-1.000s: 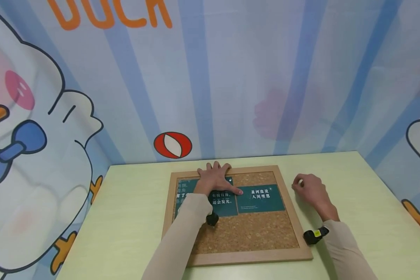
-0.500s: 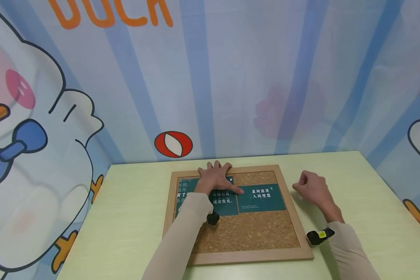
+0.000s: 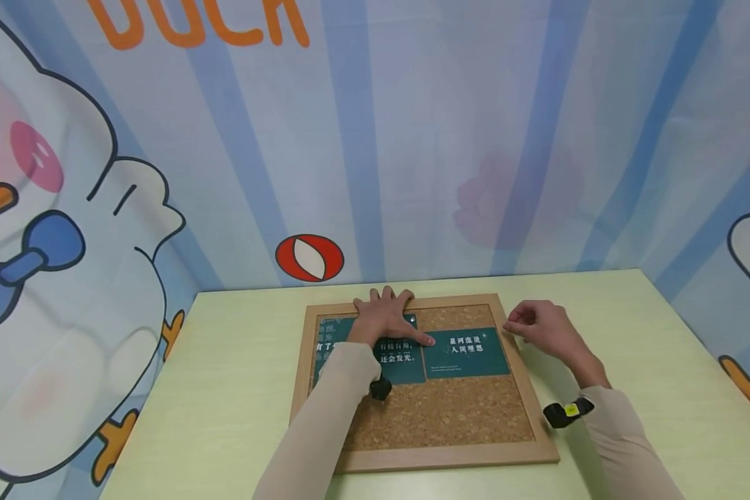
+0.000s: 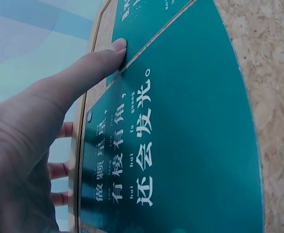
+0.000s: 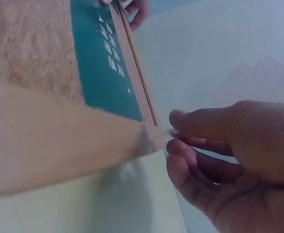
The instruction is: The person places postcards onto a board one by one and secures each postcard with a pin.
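My left hand (image 3: 381, 325) is spread across the top of a wood-framed corkboard (image 3: 437, 420). Its thumb presses the left edge of the right green card (image 3: 465, 361), and the other fingertips reach over the top frame. Beneath that hand lies the middle green card (image 4: 195, 136), with a small round tack head (image 4: 89, 116) near its upper edge. Just off the board's right frame, my right hand (image 3: 546, 333) pinches a tiny, blurred thumbtack (image 5: 171, 133) between thumb and index finger. A further green card (image 3: 332, 332) at the left is partly hidden by the left arm.
The board lies on a pale yellow-green table (image 3: 231, 389). Behind it rises a blue-striped curtain (image 3: 412, 153) with cartoon duck prints. Bare cork stretches below the cards, and a narrow strip of it shows above the right one.
My right hand shifted slightly right, then came back left and up to the board's right frame, still pinching. My left hand stays in place on the cards.
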`<state>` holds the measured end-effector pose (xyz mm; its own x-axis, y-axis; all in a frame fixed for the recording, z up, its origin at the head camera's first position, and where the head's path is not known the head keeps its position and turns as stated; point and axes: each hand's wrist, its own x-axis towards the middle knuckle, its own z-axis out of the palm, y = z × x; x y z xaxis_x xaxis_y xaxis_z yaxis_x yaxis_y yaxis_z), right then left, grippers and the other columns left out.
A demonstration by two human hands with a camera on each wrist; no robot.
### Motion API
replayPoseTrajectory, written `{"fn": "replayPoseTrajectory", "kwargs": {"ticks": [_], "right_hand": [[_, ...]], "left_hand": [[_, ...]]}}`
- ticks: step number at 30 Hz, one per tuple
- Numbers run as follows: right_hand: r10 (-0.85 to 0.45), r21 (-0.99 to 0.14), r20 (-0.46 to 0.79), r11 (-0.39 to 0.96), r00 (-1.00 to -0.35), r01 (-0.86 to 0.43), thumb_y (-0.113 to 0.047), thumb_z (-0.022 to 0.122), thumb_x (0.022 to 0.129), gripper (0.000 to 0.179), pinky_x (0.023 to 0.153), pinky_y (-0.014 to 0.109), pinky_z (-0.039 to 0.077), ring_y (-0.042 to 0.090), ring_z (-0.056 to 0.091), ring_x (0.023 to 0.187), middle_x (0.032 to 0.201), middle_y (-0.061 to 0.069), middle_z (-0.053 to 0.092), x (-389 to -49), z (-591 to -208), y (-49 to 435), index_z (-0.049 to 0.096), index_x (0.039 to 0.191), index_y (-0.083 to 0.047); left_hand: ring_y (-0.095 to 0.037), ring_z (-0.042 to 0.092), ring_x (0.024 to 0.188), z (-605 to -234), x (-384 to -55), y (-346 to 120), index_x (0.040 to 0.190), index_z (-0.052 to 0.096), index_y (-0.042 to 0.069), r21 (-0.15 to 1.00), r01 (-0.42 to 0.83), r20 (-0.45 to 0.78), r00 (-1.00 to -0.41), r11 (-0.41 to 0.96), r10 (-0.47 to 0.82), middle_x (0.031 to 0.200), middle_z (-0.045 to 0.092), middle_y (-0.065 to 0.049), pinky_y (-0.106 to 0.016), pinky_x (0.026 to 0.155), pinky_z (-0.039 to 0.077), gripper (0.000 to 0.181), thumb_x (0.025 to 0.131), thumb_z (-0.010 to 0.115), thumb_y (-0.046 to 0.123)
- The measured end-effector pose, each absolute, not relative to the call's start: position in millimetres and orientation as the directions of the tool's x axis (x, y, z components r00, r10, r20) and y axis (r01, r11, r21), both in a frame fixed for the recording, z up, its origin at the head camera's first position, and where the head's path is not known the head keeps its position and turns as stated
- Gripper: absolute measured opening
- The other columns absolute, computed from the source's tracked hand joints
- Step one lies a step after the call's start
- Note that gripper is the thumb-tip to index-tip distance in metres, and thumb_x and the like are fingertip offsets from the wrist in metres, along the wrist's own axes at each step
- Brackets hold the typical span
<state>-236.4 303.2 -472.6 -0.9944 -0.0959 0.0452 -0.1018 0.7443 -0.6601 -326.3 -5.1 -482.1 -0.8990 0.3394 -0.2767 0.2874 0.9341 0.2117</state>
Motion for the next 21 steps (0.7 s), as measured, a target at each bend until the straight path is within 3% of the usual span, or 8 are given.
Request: {"fn": "replayPoseTrajectory", "kwargs": {"ticks": [7,21], "right_hand": [[-0.177,-0.649,0.037,0.744,-0.983,-0.159,-0.004,0.069,0.099,0.005,0.061,0.032,0.052,0.018,0.061,0.071,0.082,0.007,0.067,-242,-474,295,0.071,0.095,-0.001],[-0.203,-0.624,0.037,0.760,-0.978,-0.181,-0.005,0.070,0.097,0.005,0.069,0.038,0.055,0.025,0.063,0.083,0.084,0.004,0.065,-246,-483,291,0.073,0.094,-0.002]], "left_hand": [[-0.040,0.037,0.139,-483,-328,-5,0.162,0.035,0.035,0.226,0.286,-0.271,-0.900,0.931,0.342,0.156,0.038,-0.012,-0.079,0.109,0.021,0.115,0.067,0.078,0.083],[-0.040,0.036,0.140,-485,-330,-6,0.162,0.033,0.036,0.223,0.276,-0.287,-0.898,0.935,0.334,0.157,0.037,-0.011,-0.077,0.109,0.021,0.115,0.067,0.079,0.082]]}}
